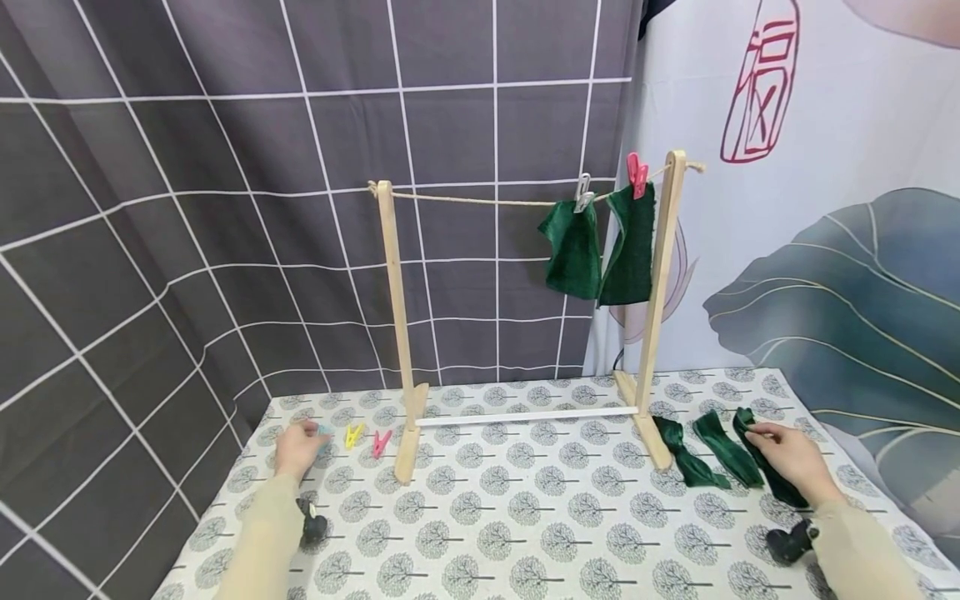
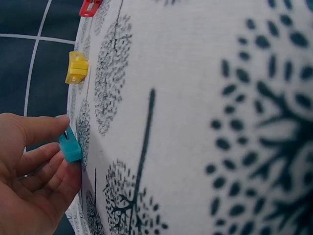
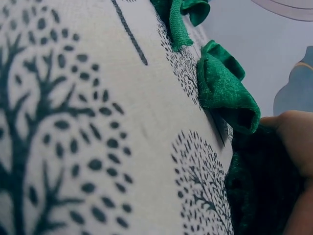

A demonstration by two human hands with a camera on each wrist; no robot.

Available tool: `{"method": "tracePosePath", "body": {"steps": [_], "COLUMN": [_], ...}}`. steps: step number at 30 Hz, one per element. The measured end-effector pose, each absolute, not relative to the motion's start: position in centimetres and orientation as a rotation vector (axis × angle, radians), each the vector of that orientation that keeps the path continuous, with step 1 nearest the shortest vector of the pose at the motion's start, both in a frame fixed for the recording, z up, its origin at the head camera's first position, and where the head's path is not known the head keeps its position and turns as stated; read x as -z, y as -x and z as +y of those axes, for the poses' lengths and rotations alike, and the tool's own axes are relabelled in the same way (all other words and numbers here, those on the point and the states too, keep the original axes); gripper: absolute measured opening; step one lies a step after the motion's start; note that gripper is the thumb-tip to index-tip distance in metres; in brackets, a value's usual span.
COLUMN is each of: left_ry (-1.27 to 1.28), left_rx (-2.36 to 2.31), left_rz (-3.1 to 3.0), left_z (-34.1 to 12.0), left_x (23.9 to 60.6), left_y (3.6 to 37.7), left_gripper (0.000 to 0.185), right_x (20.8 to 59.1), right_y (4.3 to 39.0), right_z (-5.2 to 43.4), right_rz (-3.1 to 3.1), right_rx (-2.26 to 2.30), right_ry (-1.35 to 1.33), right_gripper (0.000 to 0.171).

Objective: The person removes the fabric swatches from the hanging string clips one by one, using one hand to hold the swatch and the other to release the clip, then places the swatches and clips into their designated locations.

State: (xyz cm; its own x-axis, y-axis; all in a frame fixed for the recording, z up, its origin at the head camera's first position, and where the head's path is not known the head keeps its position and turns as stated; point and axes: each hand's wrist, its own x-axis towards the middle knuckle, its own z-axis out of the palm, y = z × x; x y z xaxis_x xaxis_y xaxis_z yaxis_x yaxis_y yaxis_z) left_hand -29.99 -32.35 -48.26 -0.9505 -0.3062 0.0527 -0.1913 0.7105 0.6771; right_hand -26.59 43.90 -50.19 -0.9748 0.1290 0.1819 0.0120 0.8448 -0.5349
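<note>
"Left?"
"Your left hand (image 1: 296, 450) is pinching the teal clip (image 2: 72, 149) near the yellow clip (image 2: 78, 69); a slack hold could be dropping it."
"Right?"
"Your right hand (image 1: 797, 457) is pinching the outermost green strip (image 1: 782, 486); hasty lifting could be dragging the neighbouring strip (image 1: 727, 450)."

Pinched at the lower left by the left hand (image 2: 27, 171): a teal clothespin (image 2: 71, 149), with one digit reaching to its upper end and bent fingers (image 2: 36, 161) below. Set at the far edge of a white tablecloth (image 2: 181, 73), too close to tell whether touching. Above, apart from the hand: a yellow clothespin (image 2: 77, 68), near the same edge. Higher again, cut off by the top border: a red clothespin (image 2: 90, 7). Printed across the tablecloth, dark trees, large and blurred at right. Behind, at left, a dark backdrop (image 2: 13, 73) with white lines.
</note>
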Motion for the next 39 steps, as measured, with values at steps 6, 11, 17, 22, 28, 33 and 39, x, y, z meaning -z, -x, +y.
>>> {"method": "tracePosePath", "body": {"steps": [6,11,17,22,28,33,39], "left_ry": [-0.392,-0.414,-0.417,-0.409,-0.399,-0.39,-0.382], "left_rx": [0.984,0.954,0.954,0.949,0.952,0.948,0.956], "left_rz": [-2.772,-2.769,-2.758,-2.759,-2.756,-2.744,-2.739], "left_z": [-31.7,-31.6,-31.6,-31.7,-31.7,-31.7,-31.7], "left_x": [48.4,49.1,49.2,49.4,49.4,49.0,48.8], "left_y": [30.0,30.3,30.4,30.4,30.4,30.2,30.1], "left_gripper": [0.046,0.044,0.043,0.045,0.045,0.046,0.047], "right_x": [49.9,50.0,50.2,50.5,50.6,50.3,50.1], "right_y": [26.4,26.4,26.5,26.5,26.3,26.4,26.3], "right_z": [43.7,43.7,43.8,43.9,43.7,43.6,43.6], "right_rz": [-2.812,-2.806,-2.799,-2.791,-2.789,-2.812,-2.838], "right_rx": [-0.815,-0.787,-0.778,-0.785,-0.785,-0.776,-0.791], "right_ry": [0.161,0.175,0.181,0.186,0.194,0.173,0.163], "right_gripper": [0.043,0.042,0.043,0.044,0.043,0.042,0.043]}}
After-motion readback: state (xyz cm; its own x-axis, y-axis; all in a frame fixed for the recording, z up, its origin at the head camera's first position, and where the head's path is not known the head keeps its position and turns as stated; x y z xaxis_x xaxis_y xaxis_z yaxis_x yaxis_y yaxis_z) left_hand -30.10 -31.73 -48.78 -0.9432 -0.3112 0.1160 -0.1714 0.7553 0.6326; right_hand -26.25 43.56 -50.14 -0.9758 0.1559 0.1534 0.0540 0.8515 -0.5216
